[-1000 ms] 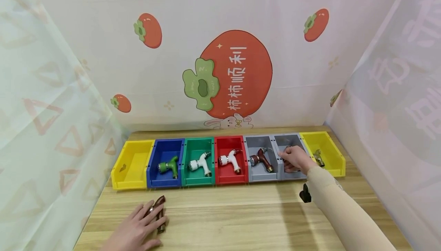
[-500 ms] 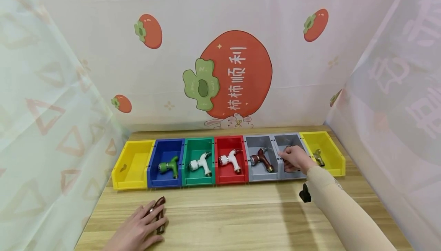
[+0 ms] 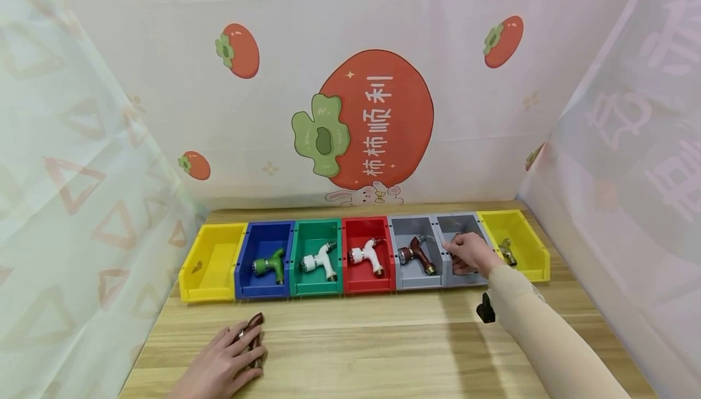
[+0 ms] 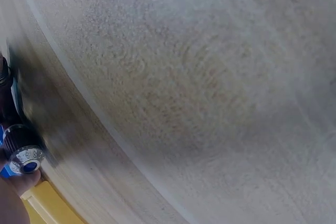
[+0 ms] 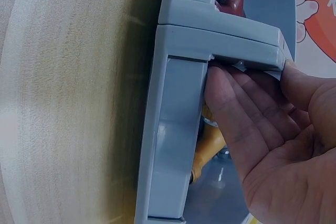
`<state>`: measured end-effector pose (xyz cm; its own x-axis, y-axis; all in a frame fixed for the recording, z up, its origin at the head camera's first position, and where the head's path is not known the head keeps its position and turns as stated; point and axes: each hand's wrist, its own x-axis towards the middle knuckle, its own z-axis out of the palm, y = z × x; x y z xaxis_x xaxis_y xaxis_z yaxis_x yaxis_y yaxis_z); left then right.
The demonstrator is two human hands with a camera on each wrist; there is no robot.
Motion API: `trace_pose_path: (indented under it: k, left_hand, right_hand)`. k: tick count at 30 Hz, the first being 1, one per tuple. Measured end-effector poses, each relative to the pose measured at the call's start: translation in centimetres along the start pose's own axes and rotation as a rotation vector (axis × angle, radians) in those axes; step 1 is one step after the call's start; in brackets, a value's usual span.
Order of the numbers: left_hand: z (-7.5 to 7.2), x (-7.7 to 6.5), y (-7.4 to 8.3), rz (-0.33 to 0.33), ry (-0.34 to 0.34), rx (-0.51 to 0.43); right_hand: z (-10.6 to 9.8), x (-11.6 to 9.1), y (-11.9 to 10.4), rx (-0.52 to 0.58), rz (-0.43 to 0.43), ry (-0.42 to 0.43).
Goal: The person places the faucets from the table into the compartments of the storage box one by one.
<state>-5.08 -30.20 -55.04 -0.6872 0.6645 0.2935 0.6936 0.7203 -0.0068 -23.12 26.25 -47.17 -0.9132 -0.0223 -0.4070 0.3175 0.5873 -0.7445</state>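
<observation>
My left hand [image 3: 221, 359] rests over a dark brown faucet [image 3: 255, 321] on the table, its fingers spread across the body and covering most of it. In the left wrist view the faucet's silver-capped handle [image 4: 25, 156] shows beside my fingertips. My right hand [image 3: 472, 252] reaches into the right grey bin [image 5: 176, 124]. Its fingers lie along the inside of that bin's side wall, and the thumb sits at the wall's edge, so it pinches the wall. Below those fingers an orange-yellow faucet [image 5: 208, 148] lies in the bin, partly hidden.
Bins stand in a row: an empty yellow bin [image 3: 210, 294], then a green faucet [image 3: 269, 265], a white faucet [image 3: 323, 262], another white faucet [image 3: 368, 256], a brown faucet [image 3: 417, 256], and at right a brass-coloured faucet [image 3: 507, 252]. Printed cloth walls [image 3: 263, 107] enclose the table.
My left thumb has drawn in slightly toward the faucet under that hand. My right hand stays at the grey bin's wall.
</observation>
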Motion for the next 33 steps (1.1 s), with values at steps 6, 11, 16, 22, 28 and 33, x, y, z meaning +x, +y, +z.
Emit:
trace_pose_path:
  k: [6,11,16,22,28,33]
  left_hand:
    - [0.3,-0.1,-0.2,0.028,0.037,0.008]
    - [0.0,-0.1,-0.5,0.038,0.025,0.012]
    - [-0.4,0.0,-1.3,0.044,0.053,0.031]
    - [-1.4,0.4,-2.7,0.056,0.121,0.025]
    - [-2.1,0.9,-4.8,0.077,0.225,0.045]
    - [-2.6,1.5,-6.6,0.111,0.292,0.102]
  right_hand:
    - [0.1,0.1,0.1,-0.001,-0.002,0.001]
    - [0.1,0.1,0.2,-0.003,-0.004,-0.001]
    - [0.1,0.1,0.1,0.000,0.000,-0.002]
    - [0.0,0.1,-0.1,0.005,0.006,0.000]
    - [-0.1,0.0,-0.1,0.005,0.003,-0.001]
    - [0.0,0.0,0.0,0.002,0.008,0.000]
